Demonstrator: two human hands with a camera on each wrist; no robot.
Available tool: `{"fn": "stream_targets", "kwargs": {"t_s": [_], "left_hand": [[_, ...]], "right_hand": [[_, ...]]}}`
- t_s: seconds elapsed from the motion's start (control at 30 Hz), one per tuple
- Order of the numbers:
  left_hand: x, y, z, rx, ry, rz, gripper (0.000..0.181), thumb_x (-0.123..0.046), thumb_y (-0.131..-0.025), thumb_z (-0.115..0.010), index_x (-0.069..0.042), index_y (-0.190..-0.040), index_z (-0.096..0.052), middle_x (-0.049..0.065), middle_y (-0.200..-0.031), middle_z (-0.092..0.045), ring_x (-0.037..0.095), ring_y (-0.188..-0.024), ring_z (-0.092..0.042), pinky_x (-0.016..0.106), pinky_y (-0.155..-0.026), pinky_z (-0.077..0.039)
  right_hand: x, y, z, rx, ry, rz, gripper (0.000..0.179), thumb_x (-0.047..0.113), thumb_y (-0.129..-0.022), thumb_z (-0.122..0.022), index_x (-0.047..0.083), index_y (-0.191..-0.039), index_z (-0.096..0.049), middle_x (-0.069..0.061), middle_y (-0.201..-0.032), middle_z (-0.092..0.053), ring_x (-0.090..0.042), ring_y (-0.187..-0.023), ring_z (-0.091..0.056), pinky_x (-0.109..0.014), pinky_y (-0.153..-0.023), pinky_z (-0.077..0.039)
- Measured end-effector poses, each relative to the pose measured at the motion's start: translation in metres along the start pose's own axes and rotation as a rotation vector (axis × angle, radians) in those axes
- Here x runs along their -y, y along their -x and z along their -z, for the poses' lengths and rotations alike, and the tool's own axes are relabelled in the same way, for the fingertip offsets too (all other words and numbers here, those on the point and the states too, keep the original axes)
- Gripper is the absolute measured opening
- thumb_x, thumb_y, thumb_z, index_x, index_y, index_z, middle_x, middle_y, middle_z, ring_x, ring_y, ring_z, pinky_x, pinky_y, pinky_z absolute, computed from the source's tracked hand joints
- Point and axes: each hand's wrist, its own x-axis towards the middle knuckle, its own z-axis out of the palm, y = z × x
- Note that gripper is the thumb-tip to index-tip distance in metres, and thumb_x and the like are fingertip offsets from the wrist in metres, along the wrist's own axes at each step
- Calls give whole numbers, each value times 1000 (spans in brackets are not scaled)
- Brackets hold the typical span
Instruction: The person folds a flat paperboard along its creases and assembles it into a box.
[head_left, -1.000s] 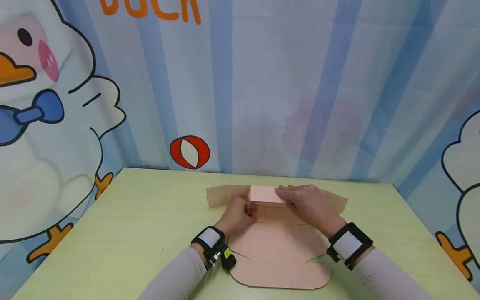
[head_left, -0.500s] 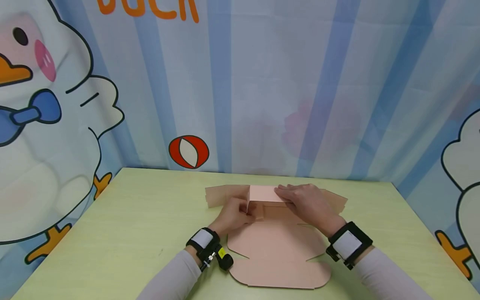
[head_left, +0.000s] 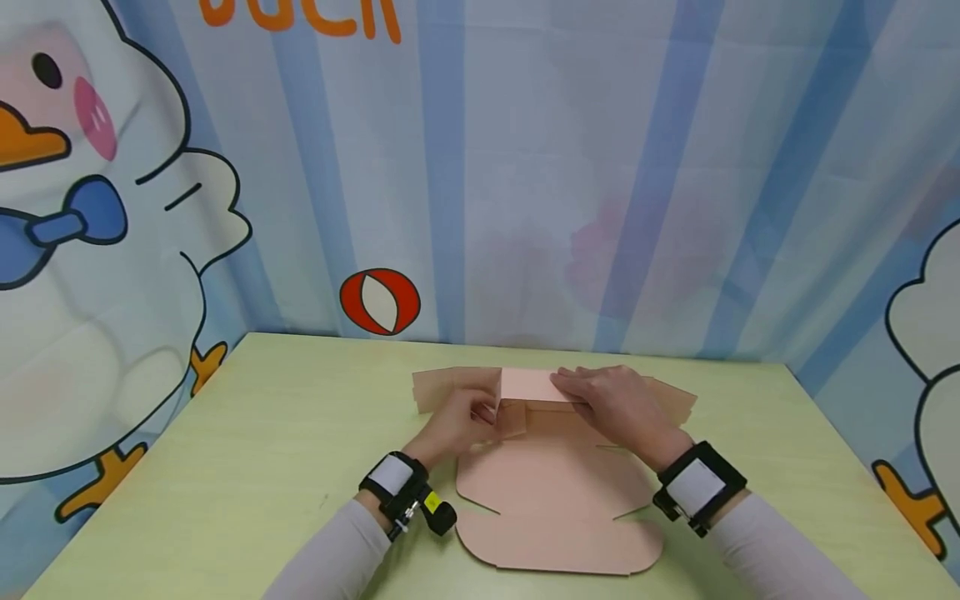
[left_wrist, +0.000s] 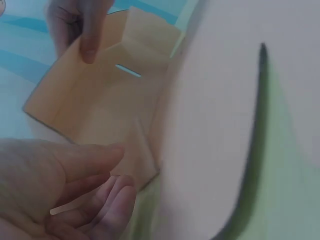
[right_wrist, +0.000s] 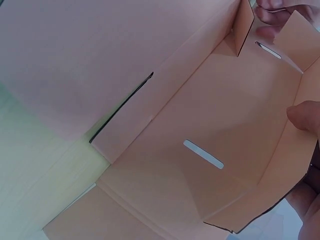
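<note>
A pink cardboard box blank (head_left: 555, 483) lies on the table, its far end folded up into a wall (head_left: 525, 386) with side wings spread out left and right. My right hand (head_left: 626, 406) grips this wall; in the right wrist view its thumb (right_wrist: 302, 115) lies on the inner face and the other fingers are behind. My left hand (head_left: 457, 425) is at the left corner of the fold, beside a small upright flap (head_left: 512, 418). In the left wrist view, the left hand's bent fingers and thumb (left_wrist: 107, 160) overlap the flap, with a gap between their tips.
The blank's rounded near end (head_left: 558, 546) lies toward me with slits cut in its sides. Narrow slots (right_wrist: 202, 153) pass through the folded part. A pale green table (head_left: 262, 467) bears it all, with a printed curtain (head_left: 517, 167) behind.
My left hand has drawn back to the left from the small flap at the corner, uncovering more of it. The right hand stays on the wall.
</note>
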Motion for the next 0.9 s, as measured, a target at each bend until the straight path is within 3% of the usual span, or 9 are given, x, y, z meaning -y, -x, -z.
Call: {"fn": "stream_targets", "kwargs": {"t_s": [0.13, 0.37, 0.43, 0.5, 0.67, 0.77, 0.9], "left_hand": [[-6, 1, 12, -37, -63, -4, 18, 3, -81, -75, 3, -98, -72, 12, -90, -67, 17, -81, -59, 26, -73, -57], [-15, 5, 24, -30, -180, 53, 11, 1, -83, -74, -1, -93, -74, 8, -88, -65, 16, -77, -55, 22, -66, -50], [-19, 8, 26, -48, -218, 43, 10, 1, -83, -74, -2, -93, -74, 7, -87, -65, 16, -77, -56, 23, -67, -51], [-23, 9, 28, -84, -246, 13, 11, 0, -85, -73, -4, -95, -74, 6, -86, -66, 15, -77, -58, 24, -69, -54], [-32, 7, 37, -214, -334, -143, 22, -4, -87, -74, -7, -109, -74, 6, -93, -73, 16, -81, -67, 30, -77, -60], [-37, 3, 44, -287, -396, -230, 25, -5, -85, -75, -6, -109, -74, 8, -97, -73, 19, -86, -68, 33, -80, -60], [-36, -2, 50, -318, -488, -246, 31, -8, -84, -77, -6, -114, -72, 10, -105, -70, 24, -97, -67, 37, -86, -59]], "right_hand": [[-1, 0, 0, -15, -7, 8, 35, 11, -85, -77, 14, -120, -73, -8, -110, -76, -23, -94, -75, -41, -74, -61], [-2, 0, 1, -23, -26, 17, 35, 11, -85, -76, 13, -120, -73, -9, -110, -76, -23, -95, -75, -41, -74, -61], [-2, 0, 1, -19, -32, 13, 35, 10, -85, -76, 13, -120, -73, -9, -110, -76, -23, -95, -75, -41, -75, -61], [-3, 0, 1, -16, -33, 11, 35, 10, -85, -76, 13, -120, -73, -9, -110, -76, -23, -95, -75, -41, -75, -61], [-4, -1, 0, -22, -29, 21, 34, 11, -86, -76, 14, -120, -73, -8, -109, -76, -23, -94, -75, -41, -75, -61], [-4, -1, 0, -29, -28, 29, 33, 11, -86, -76, 14, -119, -73, -7, -109, -76, -23, -93, -75, -41, -74, -61], [-4, -1, -1, -33, -27, 29, 33, 10, -85, -76, 14, -118, -73, -7, -108, -77, -23, -93, -75, -41, -73, -61]]}}
